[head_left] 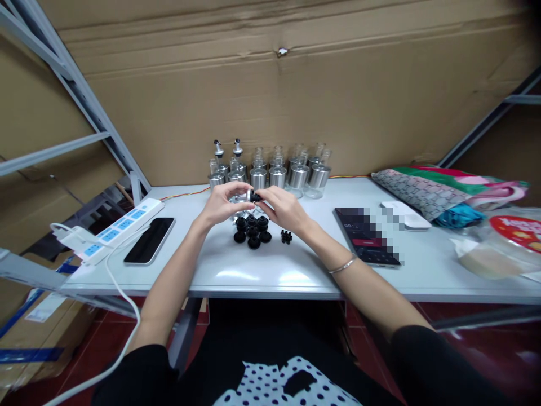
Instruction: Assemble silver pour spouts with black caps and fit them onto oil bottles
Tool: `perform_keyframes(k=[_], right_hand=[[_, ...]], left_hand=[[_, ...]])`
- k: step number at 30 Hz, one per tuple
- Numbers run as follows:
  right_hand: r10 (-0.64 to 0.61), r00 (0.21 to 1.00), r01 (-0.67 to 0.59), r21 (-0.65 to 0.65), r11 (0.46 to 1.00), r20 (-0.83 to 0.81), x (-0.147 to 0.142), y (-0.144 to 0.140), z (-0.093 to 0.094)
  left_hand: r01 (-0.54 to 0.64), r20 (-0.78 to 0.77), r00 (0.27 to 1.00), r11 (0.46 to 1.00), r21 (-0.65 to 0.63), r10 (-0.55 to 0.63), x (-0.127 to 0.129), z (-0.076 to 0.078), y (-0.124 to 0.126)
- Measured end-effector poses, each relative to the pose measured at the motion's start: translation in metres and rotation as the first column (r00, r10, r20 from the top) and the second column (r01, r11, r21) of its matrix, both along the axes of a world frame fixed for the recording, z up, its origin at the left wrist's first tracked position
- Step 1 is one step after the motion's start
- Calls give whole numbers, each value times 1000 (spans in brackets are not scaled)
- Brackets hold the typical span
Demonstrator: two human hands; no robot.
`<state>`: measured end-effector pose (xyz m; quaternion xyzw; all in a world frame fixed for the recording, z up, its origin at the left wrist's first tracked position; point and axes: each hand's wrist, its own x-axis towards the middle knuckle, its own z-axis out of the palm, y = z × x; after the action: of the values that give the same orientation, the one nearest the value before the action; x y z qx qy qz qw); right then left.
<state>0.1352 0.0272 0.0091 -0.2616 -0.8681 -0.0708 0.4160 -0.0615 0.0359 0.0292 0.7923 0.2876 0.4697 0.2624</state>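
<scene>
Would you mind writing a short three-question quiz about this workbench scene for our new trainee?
1. True or false: the left hand and the right hand meet around a small black cap.
2. What lies on the table just below the hands?
A. a heap of black caps
B. a pair of scissors
C. a roll of tape
3. Fill in: the dark phone lies beside the white ______ on the person's left.

Key
1. True
2. A
3. power strip
</scene>
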Motion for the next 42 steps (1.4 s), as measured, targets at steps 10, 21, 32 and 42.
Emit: perform_keyframes(k=[10,21,32,42], right_hand=[[-20,999,11,288,957,27,-1,7,-7],[54,924,-302,-636,710,-378,5,10,-5],[13,897,-354,-701,618,-441,4,7,-1],[-13,933,-259,-696,669,-360,-2,2,3]], left_hand=[[-4,2,1000,991,-134,4,-3,0,0],[-72,-166,964,806,587,206,13,-24,-1],[-29,-183,970,821,570,162,17,-29,-4],[-89,-129,972,818,568,195,23,-28,-9]])
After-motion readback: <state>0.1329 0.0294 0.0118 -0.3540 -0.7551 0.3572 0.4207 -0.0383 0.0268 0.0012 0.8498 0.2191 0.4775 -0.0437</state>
